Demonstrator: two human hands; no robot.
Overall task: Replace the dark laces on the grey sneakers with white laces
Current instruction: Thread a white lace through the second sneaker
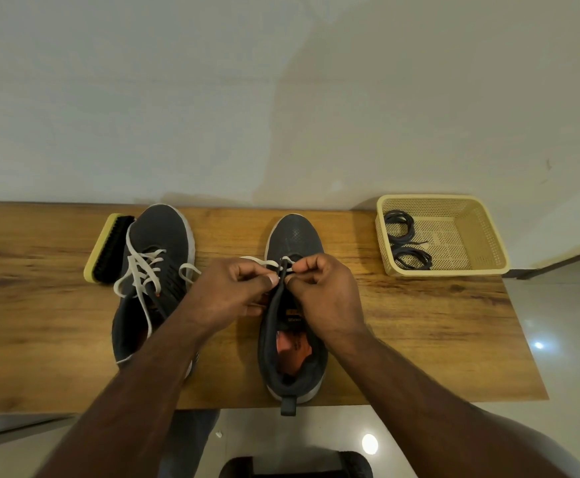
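From the head view, a wooden table [419, 326] ran across the lower half, its far edge against a pale wall [281, 98] and its near edge toward the person. Two grey sneakers stood on it, toes at twelve o'clock. The left sneaker [159, 243] already carried a white lace [143, 270], loosely threaded, its ends trailing. The right sneaker [293, 236] sat near table centre, its heel tab hanging over the near edge. Both hands met over its lowest eyelets. The left hand [228, 293] had its fingers curled, pinching a second white lace [259, 261] between thumb and forefinger. The right hand [323, 288] was likewise curled, pinching the lace's other end beside the tongue.

At two o'clock from the hands, a cream basket [488, 236] at the table's right edge held the coiled dark laces [407, 243]. A brush [109, 248] lay at ten o'clock, touching the left sneaker's side. Bare wood lay open between the right sneaker and the basket.
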